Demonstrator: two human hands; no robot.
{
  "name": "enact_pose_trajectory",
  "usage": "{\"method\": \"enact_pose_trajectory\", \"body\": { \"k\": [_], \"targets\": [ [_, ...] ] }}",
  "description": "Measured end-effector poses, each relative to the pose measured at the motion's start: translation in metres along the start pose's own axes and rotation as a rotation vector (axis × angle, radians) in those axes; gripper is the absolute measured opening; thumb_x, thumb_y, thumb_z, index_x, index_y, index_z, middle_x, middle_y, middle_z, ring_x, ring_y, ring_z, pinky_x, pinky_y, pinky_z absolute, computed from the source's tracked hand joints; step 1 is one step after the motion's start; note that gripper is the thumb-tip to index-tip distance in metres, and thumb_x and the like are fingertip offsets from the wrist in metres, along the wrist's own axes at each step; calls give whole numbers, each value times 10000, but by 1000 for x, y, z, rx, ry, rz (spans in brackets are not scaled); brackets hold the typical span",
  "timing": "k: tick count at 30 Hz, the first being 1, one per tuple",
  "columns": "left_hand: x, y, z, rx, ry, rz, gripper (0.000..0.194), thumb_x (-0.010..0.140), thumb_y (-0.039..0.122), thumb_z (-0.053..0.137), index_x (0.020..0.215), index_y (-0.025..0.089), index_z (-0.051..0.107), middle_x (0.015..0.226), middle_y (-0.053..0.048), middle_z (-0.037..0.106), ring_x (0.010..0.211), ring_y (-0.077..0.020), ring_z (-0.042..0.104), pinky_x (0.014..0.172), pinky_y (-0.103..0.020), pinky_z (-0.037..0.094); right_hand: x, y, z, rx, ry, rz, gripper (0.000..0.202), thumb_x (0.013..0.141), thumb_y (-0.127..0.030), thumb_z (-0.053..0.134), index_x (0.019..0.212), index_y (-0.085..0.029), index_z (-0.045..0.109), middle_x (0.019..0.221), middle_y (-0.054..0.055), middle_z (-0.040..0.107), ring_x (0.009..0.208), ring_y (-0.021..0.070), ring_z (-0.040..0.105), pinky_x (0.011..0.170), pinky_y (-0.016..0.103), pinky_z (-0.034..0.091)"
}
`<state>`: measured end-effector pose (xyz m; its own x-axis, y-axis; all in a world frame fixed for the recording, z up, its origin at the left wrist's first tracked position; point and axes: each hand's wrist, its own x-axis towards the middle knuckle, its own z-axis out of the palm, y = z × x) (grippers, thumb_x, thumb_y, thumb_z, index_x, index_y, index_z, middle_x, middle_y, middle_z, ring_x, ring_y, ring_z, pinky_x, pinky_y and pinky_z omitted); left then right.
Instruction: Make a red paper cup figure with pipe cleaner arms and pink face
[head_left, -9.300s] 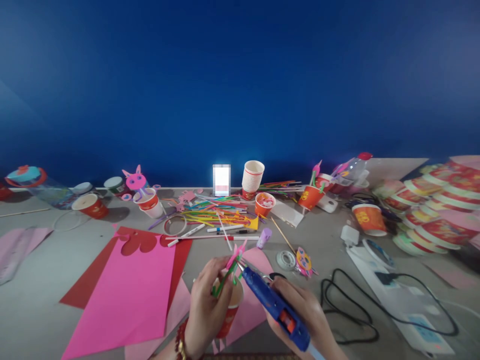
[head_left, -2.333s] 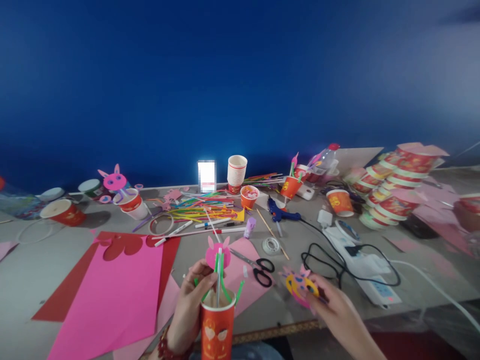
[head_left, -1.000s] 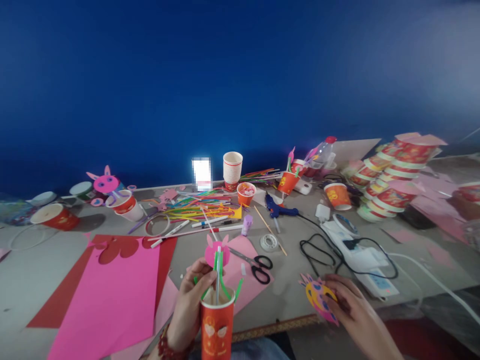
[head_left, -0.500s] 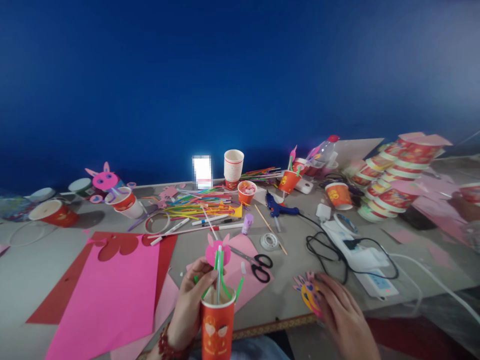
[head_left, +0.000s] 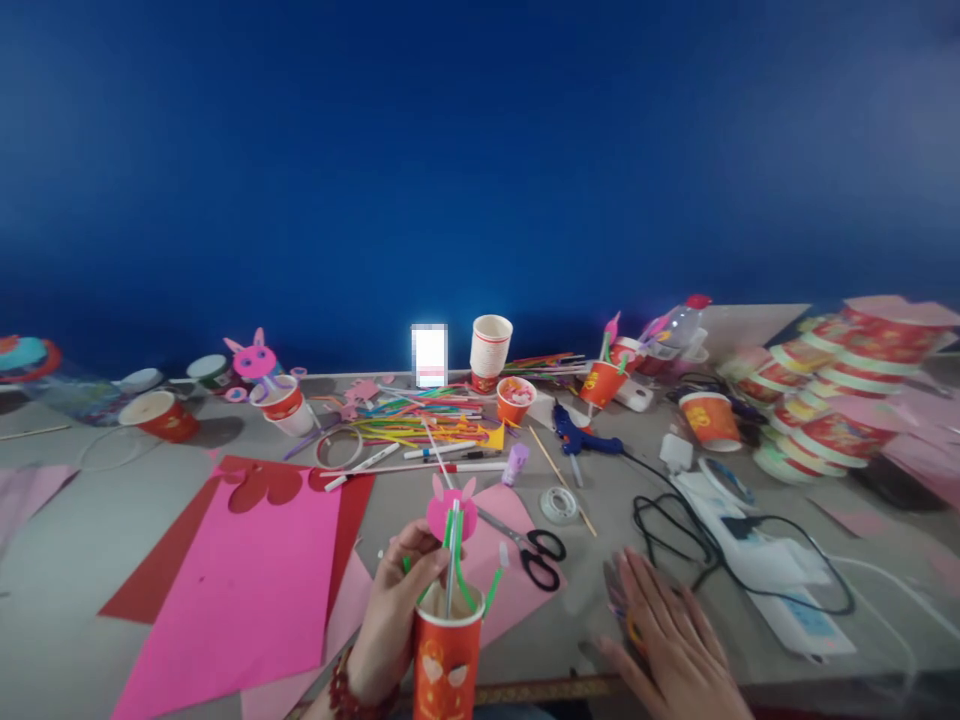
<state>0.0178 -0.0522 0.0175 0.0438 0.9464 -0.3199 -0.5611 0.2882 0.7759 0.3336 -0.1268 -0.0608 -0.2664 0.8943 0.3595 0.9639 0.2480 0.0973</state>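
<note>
My left hand (head_left: pixel 388 620) grips a red paper cup (head_left: pixel 445 662) at the table's front edge. Green and white straws rise from the cup, topped by a pink bunny-face cutout (head_left: pixel 451 513). My right hand (head_left: pixel 667 645) lies flat, fingers spread, on a yellow and pink paper cutout (head_left: pixel 618 598) pressed against the table; only the cutout's edge shows under the fingers. Black-handled scissors (head_left: pixel 534 555) lie on pink paper between the two hands.
A big pink sheet (head_left: pixel 240 590) over red paper lies at left. A blue glue gun (head_left: pixel 579 438), a tape roll (head_left: pixel 559 503), a heap of coloured straws (head_left: pixel 420 425), markers and several paper cups fill the middle. Black cables (head_left: pixel 675 530) and stacked red bowls (head_left: pixel 840 400) are at right.
My right hand set down the glue gun earlier, picked up the yellow and pink cutout, and has now brought it down flat onto the table. My left hand keeps holding the cup.
</note>
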Motion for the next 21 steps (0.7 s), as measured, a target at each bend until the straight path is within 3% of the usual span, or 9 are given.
{"method": "enact_pose_trajectory", "body": {
  "k": [4,8,11,13,15,17,21],
  "targets": [
    [-2,2,-3,-30,6,19,215,658,250,875,826,200,750,774,10,670,722,-120,611,667,-190,511,3,3,0,31,43,-14,789,912,-527,470,1576,-178,225,1443,171,551,1241,390,575,1044,576,318],
    [0,-1,-5,-21,-17,31,205,689,235,856,860,199,749,812,3,681,732,-113,606,682,-183,506,27,7,-20,179,91,63,561,903,-517,532,1394,-246,524,1327,145,655,1123,393,646,946,561,429],
    [3,-4,-4,-16,-71,23,192,707,239,844,865,189,746,820,-5,682,734,-111,607,666,-174,494,66,-10,-45,554,149,234,412,902,-448,600,1255,-238,632,1233,133,700,1092,332,668,901,439,518],
    [5,-5,-2,-7,-117,15,182,722,240,833,871,186,743,815,-6,682,707,-105,600,648,-173,487,100,-35,-57,936,59,307,346,917,-434,601,1199,-244,666,1189,122,714,1040,290,690,880,382,546],
    [7,-4,1,15,-172,13,178,739,241,821,890,188,741,813,-7,684,706,-106,602,670,-185,492,134,-64,-62,1399,-87,294,405,905,-497,606,1188,-212,661,1129,135,723,1007,282,694,848,373,564],
    [9,-2,2,46,-214,24,191,746,246,816,911,189,739,819,-13,688,740,-120,617,712,-204,500,162,-90,-59,1736,-192,271,460,813,-518,720,1139,-201,652,1056,115,727,921,263,697,796,365,568],
    [16,7,0,91,-214,63,233,710,278,843,900,187,743,807,-17,693,739,-136,623,687,-212,498,191,-117,-41,1922,-239,313,348,734,-447,817,915,-208,642,812,14,672,693,163,617,618,254,501]
  ]
}}
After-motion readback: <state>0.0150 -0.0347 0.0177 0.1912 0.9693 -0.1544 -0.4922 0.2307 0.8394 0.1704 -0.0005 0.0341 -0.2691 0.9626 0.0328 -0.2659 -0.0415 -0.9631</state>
